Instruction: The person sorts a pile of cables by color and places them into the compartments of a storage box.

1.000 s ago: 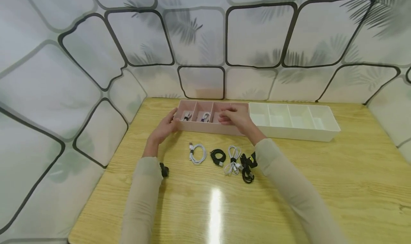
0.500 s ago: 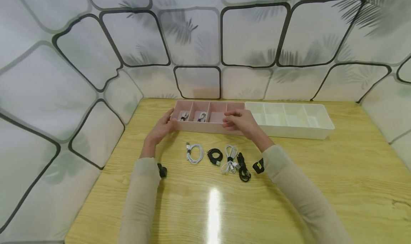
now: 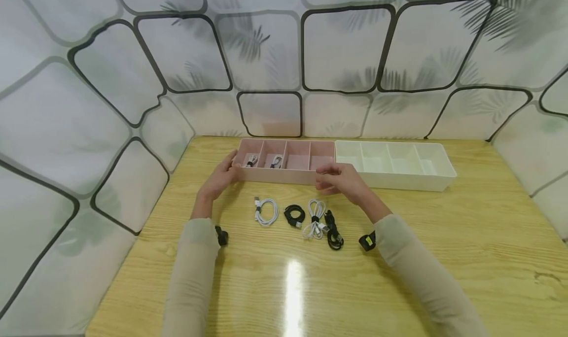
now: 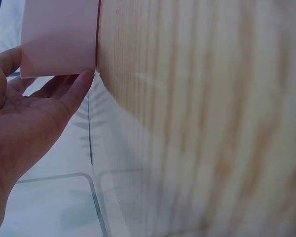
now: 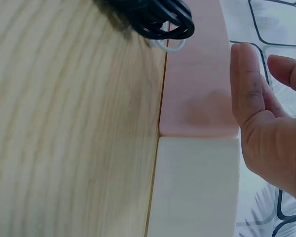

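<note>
A pink divided organizer box stands at the back of the table. My left hand holds its left end, with fingers and thumb around the end wall. The two left compartments each contain a small coiled cable, one white with a dark tie and one whitish. Nothing lies in the other two pink compartments. My right hand hovers at the front wall's right end, fingers loosely bent and holding nothing. Before the box lie a white cable, a black cable, a white cable bundle and a black cable bundle.
A white divided box adjoins the pink one on its right, end to end. The wooden table reaches back to a patterned wall covering. A black wrist camera hangs by the right sleeve, another by the left.
My right hand has drawn back and to the right, from over the pink compartments to the front wall. My left hand stays at the box's left end. The head view has shifted slightly right.
</note>
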A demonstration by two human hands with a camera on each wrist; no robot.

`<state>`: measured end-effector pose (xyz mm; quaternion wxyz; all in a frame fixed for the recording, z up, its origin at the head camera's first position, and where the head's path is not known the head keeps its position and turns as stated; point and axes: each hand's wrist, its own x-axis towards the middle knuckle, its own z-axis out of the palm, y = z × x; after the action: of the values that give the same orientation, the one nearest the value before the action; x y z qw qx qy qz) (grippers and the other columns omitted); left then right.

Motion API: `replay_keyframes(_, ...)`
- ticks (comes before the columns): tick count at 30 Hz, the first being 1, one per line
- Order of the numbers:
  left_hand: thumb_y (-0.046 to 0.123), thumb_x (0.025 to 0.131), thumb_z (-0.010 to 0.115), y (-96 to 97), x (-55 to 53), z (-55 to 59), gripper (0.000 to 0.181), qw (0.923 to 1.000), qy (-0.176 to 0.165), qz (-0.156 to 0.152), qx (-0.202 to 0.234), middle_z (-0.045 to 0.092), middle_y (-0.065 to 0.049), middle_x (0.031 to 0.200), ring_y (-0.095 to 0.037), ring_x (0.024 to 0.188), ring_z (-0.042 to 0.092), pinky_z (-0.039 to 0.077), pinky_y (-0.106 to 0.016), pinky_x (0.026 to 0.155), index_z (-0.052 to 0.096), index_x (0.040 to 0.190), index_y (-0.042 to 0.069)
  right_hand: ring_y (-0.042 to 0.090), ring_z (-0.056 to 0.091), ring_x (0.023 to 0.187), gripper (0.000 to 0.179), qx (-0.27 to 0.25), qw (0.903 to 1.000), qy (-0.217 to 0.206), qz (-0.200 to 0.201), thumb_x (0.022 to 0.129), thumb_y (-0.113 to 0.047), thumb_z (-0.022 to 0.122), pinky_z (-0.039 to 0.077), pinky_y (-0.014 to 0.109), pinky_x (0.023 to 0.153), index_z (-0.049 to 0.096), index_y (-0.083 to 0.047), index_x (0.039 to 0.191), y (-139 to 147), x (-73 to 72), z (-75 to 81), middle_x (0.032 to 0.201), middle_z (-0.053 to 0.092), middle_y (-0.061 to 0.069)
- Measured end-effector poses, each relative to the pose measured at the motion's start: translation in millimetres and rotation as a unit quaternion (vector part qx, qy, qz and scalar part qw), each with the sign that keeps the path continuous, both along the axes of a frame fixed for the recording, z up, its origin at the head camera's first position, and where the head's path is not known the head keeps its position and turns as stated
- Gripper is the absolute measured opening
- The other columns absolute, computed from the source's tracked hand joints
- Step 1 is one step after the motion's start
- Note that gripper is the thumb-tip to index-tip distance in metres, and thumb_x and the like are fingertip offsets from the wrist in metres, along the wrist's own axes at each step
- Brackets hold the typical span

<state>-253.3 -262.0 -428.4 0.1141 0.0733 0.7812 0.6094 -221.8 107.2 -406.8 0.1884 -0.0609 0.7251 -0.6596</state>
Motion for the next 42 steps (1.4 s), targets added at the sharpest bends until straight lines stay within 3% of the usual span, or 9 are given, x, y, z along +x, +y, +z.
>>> replay_keyframes(8, 0.017, 0.109, 0.035, 0.2, -4.9, -0.7, 0.059, 0.9999, 0.003, 0.009, -0.012, 0.016, -0.030, 0.159, -0.044, 0.142, 0.030, 0.033, -0.053, 0.114, 0.007, 0.161, 0.012, 0.037, 0.067, 0.098, 0.041, 0.078, 0.9951, 0.043, 0.042, 0.094, -0.010, 0.066, 0.060, 0.043, 0.076, 0.058, 0.008, 0.130, 10, 4.8, -5.7, 0.117, 0.063, 0.026)
replay_keyframes(15, 0.016, 0.109, 0.035, 2.6, -0.7, 5.9, 0.060, 0.9998, -0.008, 0.005, -0.015, 0.014, -0.030, 0.160, -0.044, 0.144, 0.026, 0.031, -0.053, 0.115, 0.006, 0.161, 0.012, 0.021, 0.063, 0.088, 0.037, 0.138, 0.9826, 0.097, 0.077, 0.092, -0.007, 0.066, 0.059, 0.036, 0.071, 0.062, 0.007, 0.126, 10, 6.4, -11.8, 0.109, 0.065, 0.018)
replay_keyframes(21, 0.012, 0.107, 0.036, 7.5, 8.8, 22.2, 0.061, 0.9998, -0.019, 0.003, -0.010, 0.012, -0.033, 0.160, -0.046, 0.144, 0.023, 0.030, -0.057, 0.114, 0.006, 0.160, 0.007, 0.027, 0.063, 0.095, 0.038, 0.164, 0.9701, 0.138, 0.113, 0.088, -0.006, 0.070, 0.055, 0.034, 0.064, 0.064, 0.008, 0.123, 6, 10.9, -11.7, 0.111, 0.066, 0.023)
replay_keyframes(25, 0.014, 0.108, 0.036, 4.6, 4.9, 14.3, 0.062, 0.9997, -0.015, 0.004, -0.021, 0.014, -0.031, 0.160, -0.044, 0.144, 0.026, 0.031, -0.056, 0.113, 0.005, 0.161, 0.010, 0.031, 0.064, 0.099, 0.041, 0.173, 0.9612, 0.162, 0.142, 0.086, -0.006, 0.073, 0.055, 0.032, 0.061, 0.063, 0.009, 0.122, 4, 11.3, -14.9, 0.112, 0.066, 0.026)
replay_keyframes(30, 0.019, 0.109, 0.035, 0.4, -0.9, 1.0, 0.061, 0.9990, -0.001, 0.007, -0.043, 0.014, -0.028, 0.161, -0.042, 0.144, 0.027, 0.033, -0.055, 0.113, 0.005, 0.162, 0.015, 0.025, 0.065, 0.088, 0.042, 0.194, 0.9532, 0.168, 0.160, 0.085, -0.008, 0.074, 0.054, 0.032, 0.059, 0.062, 0.009, 0.121, 1, 11.6, -18.1, 0.105, 0.067, 0.023)
replay_keyframes(36, 0.020, 0.109, 0.035, 0.4, -0.7, 0.0, 0.061, 0.9989, 0.003, 0.010, -0.046, 0.016, -0.028, 0.161, -0.042, 0.143, 0.029, 0.033, -0.056, 0.113, 0.005, 0.162, 0.016, 0.025, 0.066, 0.091, 0.039, 0.229, 0.9437, 0.175, 0.163, 0.083, -0.009, 0.076, 0.054, 0.029, 0.066, 0.065, 0.007, 0.117, -5, 14.9, -17.1, 0.100, 0.069, 0.019)
replay_keyframes(42, 0.019, 0.109, 0.034, 2.2, 0.2, 1.8, 0.061, 0.9994, -0.002, 0.004, -0.034, 0.016, -0.029, 0.160, -0.043, 0.143, 0.029, 0.032, -0.058, 0.113, 0.003, 0.161, 0.014, 0.025, 0.065, 0.092, 0.039, 0.241, 0.9434, 0.164, 0.159, 0.082, -0.009, 0.076, 0.053, 0.029, 0.071, 0.064, 0.008, 0.116, -6, 15.8, -16.0, 0.099, 0.069, 0.017)
